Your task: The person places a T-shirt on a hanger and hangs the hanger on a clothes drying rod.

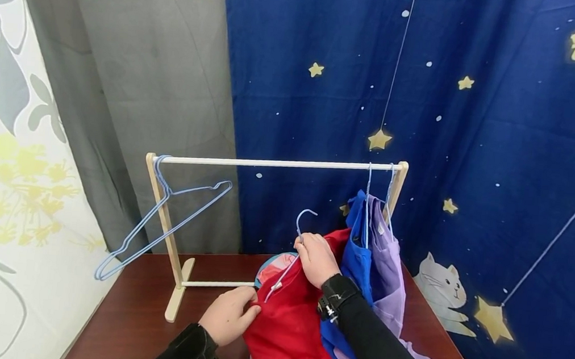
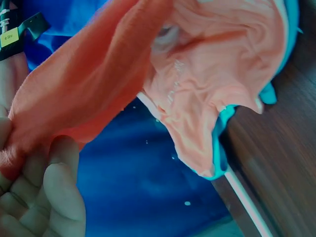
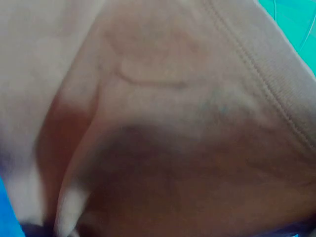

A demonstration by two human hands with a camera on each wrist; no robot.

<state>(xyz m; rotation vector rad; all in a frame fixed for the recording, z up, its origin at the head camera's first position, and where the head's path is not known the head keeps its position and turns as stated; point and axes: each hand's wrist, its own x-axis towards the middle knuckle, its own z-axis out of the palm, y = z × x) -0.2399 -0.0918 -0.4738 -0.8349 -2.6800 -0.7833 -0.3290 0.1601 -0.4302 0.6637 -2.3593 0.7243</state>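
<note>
My right hand [image 1: 316, 257] grips a light-coloured clothes hanger [image 1: 299, 220] just below its hook, with red cloth bunched beside the palm. One arm of the hanger slants down to the left over the red garment [image 1: 286, 333]. My left hand [image 1: 228, 314] pinches that garment's left edge near the hanger's lower end. In the left wrist view the cloth [image 2: 84, 84] looks orange and stretches up from my left fingers [image 2: 64, 182]. Blurred fabric [image 3: 163, 98] fills the right wrist view, hiding the right fingers. Behind lies a pink garment [image 2: 212, 54] with a teal edge.
A small rack [image 1: 268, 164] stands on the brown table [image 1: 116, 313]. Blue hangers [image 1: 163, 214] hang at its left end. A blue garment [image 1: 357, 260] and a purple garment [image 1: 387, 274] hang at its right end, close to my right forearm. Curtains [image 1: 314, 108] stand behind.
</note>
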